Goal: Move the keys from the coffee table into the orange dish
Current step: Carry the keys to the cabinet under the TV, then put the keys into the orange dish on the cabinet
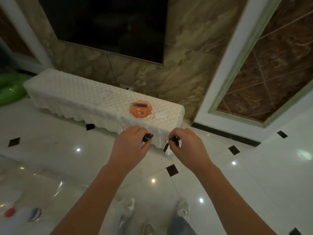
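My left hand (131,145) is closed around a black key fob (147,137) that sticks out past the fingers. My right hand (185,144) grips a second set of black keys (171,141), with one key dangling below the fingers. Both hands hover above the floor, just in front of the cabinet's near edge. The orange dish (135,110) with a scalloped rim sits on the white-covered low cabinet (71,92), beyond the hands. A few small items lie inside the dish.
A white card (160,115) lies on the cabinet right of the dish. A dark TV screen (108,24) hangs on the marble wall above. Glossy white floor tiles (254,175) spread around. A green inflatable ring (10,89) rests at far left. The glass coffee table edge (25,197) shows at lower left.
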### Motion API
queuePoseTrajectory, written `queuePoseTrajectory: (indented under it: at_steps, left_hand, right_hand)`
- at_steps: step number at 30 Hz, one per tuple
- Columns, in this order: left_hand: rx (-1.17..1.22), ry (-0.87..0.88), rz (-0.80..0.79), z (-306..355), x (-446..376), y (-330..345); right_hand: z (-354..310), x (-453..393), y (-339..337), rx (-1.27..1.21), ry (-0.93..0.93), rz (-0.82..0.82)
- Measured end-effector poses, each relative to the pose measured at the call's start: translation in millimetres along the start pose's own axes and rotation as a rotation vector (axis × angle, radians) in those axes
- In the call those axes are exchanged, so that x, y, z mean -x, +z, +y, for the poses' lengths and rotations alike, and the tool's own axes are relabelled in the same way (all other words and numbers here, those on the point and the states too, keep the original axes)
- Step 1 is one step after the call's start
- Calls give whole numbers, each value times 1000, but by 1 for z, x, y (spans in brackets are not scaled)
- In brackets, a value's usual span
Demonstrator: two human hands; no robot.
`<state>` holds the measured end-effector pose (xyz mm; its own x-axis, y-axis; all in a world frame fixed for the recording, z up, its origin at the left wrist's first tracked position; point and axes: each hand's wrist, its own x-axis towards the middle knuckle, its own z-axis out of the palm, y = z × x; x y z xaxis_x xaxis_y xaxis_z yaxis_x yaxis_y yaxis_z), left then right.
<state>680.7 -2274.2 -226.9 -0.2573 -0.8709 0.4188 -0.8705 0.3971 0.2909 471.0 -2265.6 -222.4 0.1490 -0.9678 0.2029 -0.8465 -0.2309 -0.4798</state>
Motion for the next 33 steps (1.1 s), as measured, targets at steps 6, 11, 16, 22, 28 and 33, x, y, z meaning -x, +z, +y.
queuePoseTrajectory:
  at_steps: [6, 11, 16, 22, 28, 33]
  left_hand:
    - [-32, -106, -46, -40, -30, 18]
    - [-77, -117, -32, -71, -78, 32]
    - [-133, -186, -36, -102, -141, 39]
    - [-153, -193, -38, -123, -198, 54]
    - [-122, -228, -78, -158, -239, 74]
    - [-70, -208, -158, -203, -288, 106]
  right_hand:
    - [7, -64, 30, -21, -42, -28]
    - [25, -137, 52, -59, -25, -64]
    - [32, -213, 62, -81, -85, -99]
    - [54, -287, 68, -51, -135, -124]
    - [57, -343, 82, -77, -141, -101]
    - [62, -392, 109, -70, -80, -126]
